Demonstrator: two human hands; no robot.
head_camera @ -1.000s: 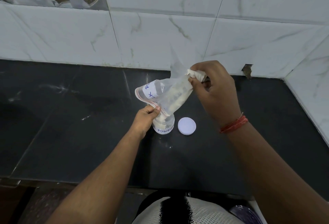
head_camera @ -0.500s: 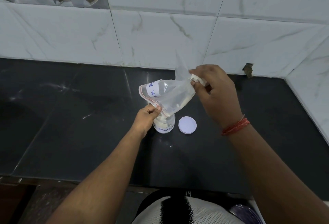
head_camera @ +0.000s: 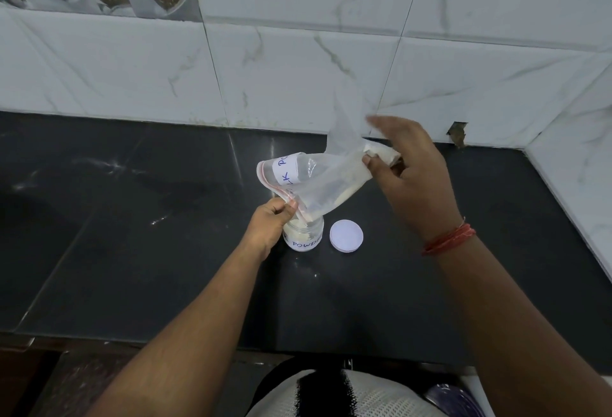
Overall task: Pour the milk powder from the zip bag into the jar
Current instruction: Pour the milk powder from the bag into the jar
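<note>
A clear zip bag (head_camera: 318,181) with a white handwritten label is tilted mouth-down over a small clear jar (head_camera: 304,236) labelled "POWDER" on the black counter. Cream powder lies in the jar and a little clings inside the bag. My left hand (head_camera: 270,226) pinches the bag's red-striped mouth right at the jar's rim. My right hand (head_camera: 410,175) holds the bag's raised bottom corner between thumb and lower fingers, with its upper fingers lifted and blurred. The jar's white round lid (head_camera: 346,236) lies flat just right of the jar.
The black stone counter (head_camera: 149,251) runs to a white marble-tiled wall (head_camera: 298,69) behind and on the right. A chipped hole (head_camera: 457,132) shows at the wall's base. A few powder specks lie on the counter in front of the jar.
The powder in the bag has dropped to a thin trace, and the jar holds more. My right hand's upper fingers have lifted off the bag and blur; the left hand stays put.
</note>
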